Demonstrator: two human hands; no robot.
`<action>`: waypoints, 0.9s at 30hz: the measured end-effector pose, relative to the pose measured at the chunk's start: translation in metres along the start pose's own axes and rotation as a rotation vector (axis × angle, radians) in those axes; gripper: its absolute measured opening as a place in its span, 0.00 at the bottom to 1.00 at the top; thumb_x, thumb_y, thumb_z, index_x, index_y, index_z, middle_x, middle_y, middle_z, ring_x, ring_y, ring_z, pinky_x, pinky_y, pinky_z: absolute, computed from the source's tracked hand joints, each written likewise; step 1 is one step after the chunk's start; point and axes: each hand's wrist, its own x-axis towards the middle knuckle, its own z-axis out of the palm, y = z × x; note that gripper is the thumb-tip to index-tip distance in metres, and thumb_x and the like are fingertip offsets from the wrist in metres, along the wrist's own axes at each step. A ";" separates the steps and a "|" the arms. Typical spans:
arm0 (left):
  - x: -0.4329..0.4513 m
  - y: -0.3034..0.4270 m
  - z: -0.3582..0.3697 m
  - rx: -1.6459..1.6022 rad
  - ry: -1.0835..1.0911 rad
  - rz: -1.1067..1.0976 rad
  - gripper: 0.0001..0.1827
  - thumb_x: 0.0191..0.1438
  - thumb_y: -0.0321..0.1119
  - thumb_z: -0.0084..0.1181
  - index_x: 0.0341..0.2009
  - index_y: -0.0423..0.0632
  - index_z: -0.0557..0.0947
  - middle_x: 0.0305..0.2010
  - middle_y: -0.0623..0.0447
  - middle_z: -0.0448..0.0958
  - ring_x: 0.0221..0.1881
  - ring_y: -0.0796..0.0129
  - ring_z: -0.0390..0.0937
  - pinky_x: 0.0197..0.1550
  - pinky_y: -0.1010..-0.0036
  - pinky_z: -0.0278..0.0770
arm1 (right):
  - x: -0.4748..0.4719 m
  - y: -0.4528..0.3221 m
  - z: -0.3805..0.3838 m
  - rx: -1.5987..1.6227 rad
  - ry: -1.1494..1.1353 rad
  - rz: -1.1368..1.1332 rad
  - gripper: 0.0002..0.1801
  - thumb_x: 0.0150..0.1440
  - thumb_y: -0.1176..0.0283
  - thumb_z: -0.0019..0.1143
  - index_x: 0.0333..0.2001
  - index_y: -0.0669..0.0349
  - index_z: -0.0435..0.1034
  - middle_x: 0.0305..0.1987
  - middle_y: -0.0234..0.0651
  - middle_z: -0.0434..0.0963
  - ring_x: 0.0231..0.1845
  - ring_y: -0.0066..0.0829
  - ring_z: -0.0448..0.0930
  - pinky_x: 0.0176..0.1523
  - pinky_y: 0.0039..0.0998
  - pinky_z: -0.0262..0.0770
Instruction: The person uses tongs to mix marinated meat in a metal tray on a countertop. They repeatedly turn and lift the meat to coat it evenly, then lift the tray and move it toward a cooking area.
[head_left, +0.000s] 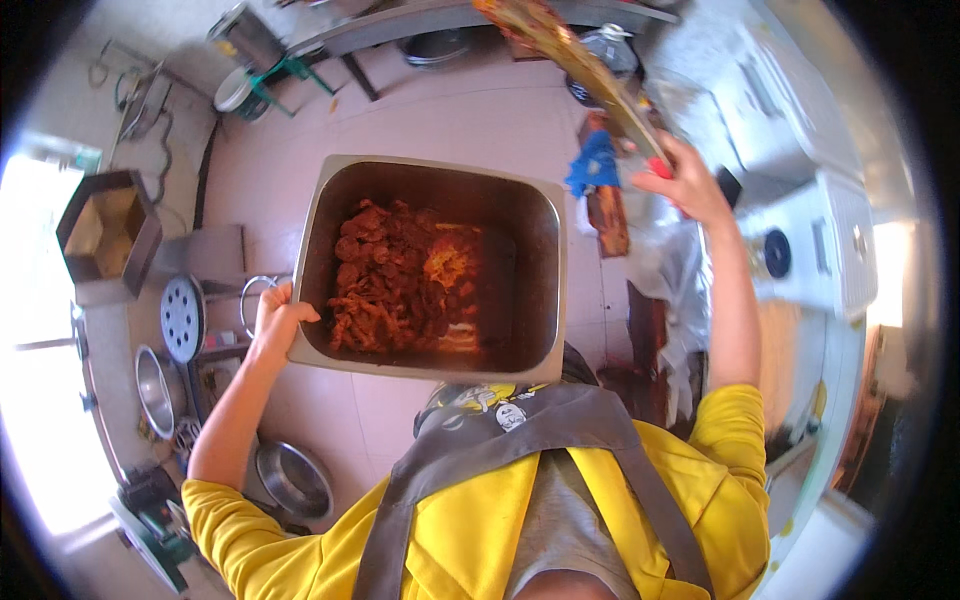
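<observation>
My left hand (276, 319) grips the left rim of a deep rectangular stainless steel pan (435, 369), with the thumb over the edge. Red, sauce-coated pieces of food (382, 277), seemingly meat, fill the left and middle of its bottom, with reddish liquid at the right. An orange-yellow patch (447, 266) lies among them. My right hand (679, 180) is raised beyond the pan's right side. It holds the end of a long, flat, sauce-stained board-like item (585, 67) that slants up and left, partly cut off by the picture's top edge; its exact kind is unclear.
A green stool (289, 75) holding a metal pot (247, 37) stands at the far left. Metal bowls (294, 480) and a perforated metal disc (182, 319) are at the left. A blue cloth (595, 163) and clear plastic sheeting (667, 262) lie right of the pan, near white lidded containers (844, 244).
</observation>
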 end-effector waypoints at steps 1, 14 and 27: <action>0.010 -0.007 0.000 -0.091 0.074 0.044 0.13 0.35 0.15 0.50 0.29 0.39 0.80 0.27 0.51 0.79 0.24 0.71 0.76 0.29 0.77 0.75 | 0.013 -0.011 -0.014 -0.129 0.058 -0.144 0.22 0.43 0.63 0.72 0.38 0.63 0.72 0.26 0.24 0.70 0.27 0.17 0.66 0.33 0.21 0.65; 0.124 -0.051 -0.019 -0.380 0.558 -0.025 0.08 0.32 0.20 0.48 0.21 0.43 0.76 0.19 0.61 0.69 0.19 0.78 0.61 0.22 0.80 0.56 | 0.226 0.049 0.066 0.060 -0.097 0.272 0.29 0.37 0.66 0.70 0.43 0.66 0.68 0.31 0.33 0.74 0.27 0.21 0.74 0.32 0.24 0.72; 0.348 0.060 -0.053 -0.628 0.722 0.010 0.12 0.34 0.17 0.47 0.27 0.40 0.78 0.25 0.57 0.74 0.24 0.74 0.68 0.28 0.81 0.66 | 0.707 -0.068 0.165 0.755 -0.319 0.160 0.31 0.54 0.57 0.60 0.55 0.65 0.60 0.49 0.40 0.66 0.41 0.31 0.78 0.34 0.31 0.83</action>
